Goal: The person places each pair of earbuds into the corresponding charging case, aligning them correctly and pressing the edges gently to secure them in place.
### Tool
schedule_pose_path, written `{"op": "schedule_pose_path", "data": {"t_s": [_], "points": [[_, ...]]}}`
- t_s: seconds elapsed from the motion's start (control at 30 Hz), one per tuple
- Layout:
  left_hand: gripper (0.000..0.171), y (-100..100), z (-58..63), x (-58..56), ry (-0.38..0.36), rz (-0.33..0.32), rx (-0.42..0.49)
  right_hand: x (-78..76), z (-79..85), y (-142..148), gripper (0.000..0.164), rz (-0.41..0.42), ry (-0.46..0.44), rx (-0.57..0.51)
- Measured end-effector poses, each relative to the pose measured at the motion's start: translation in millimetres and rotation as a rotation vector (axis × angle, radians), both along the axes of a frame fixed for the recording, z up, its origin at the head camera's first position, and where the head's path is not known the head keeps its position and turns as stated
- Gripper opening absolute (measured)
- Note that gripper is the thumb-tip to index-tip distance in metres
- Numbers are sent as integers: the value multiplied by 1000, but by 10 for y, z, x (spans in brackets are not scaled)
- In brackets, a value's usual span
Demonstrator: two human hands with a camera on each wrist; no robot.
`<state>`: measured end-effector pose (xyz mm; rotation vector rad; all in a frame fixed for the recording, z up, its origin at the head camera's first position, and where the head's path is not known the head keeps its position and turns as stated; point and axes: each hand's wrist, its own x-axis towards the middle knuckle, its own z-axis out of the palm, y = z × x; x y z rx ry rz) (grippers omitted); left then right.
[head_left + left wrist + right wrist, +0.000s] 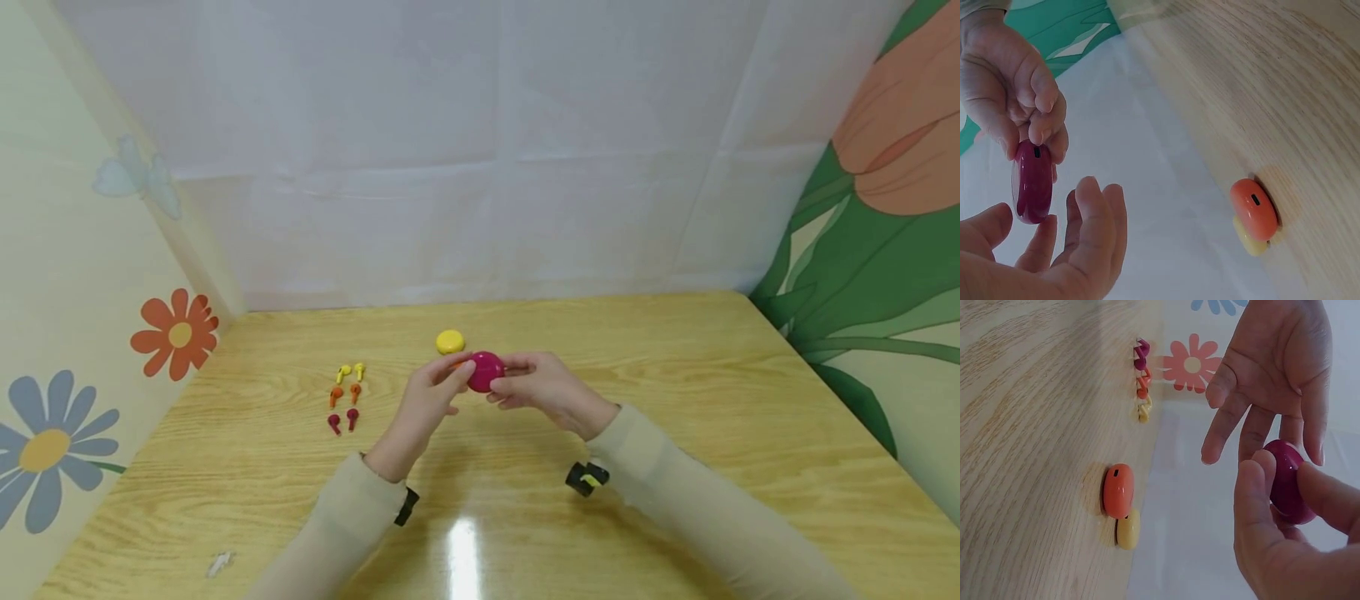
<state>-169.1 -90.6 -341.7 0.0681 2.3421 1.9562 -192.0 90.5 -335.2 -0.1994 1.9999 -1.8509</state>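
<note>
A glossy magenta earbud case [486, 372] is held up above the table, its lid closed. My right hand [551, 390] pinches it between thumb and fingers. On the other side my left hand [420, 404] has its fingers loosely extended around the case. In the left wrist view a left fingertip [1041, 240] is right at the case's lower end, and the left thumb [991, 225] stands apart from it. A small port slot shows on the case's edge, near the right fingers.
An orange case [1119, 490] and a yellow case [450, 342] stand behind the hands; the left hand mostly hides the orange one in the head view. To the left lie pairs of yellow earbuds [343, 372], orange earbuds [355, 392] and magenta earbuds [352, 418].
</note>
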Motion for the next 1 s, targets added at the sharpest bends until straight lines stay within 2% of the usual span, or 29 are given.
{"op": "schedule_pose_path", "data": {"t_s": [0.23, 0.47, 1.0], "points": [[42, 27, 2, -7, 24, -2, -4, 14, 13, 12, 37, 6, 5, -8], [37, 65, -7, -29, 58, 17, 50, 8, 8, 16, 37, 6, 18, -28], [35, 105, -2, -61, 63, 56, 2, 24, 21, -13, 34, -5, 34, -17]]}}
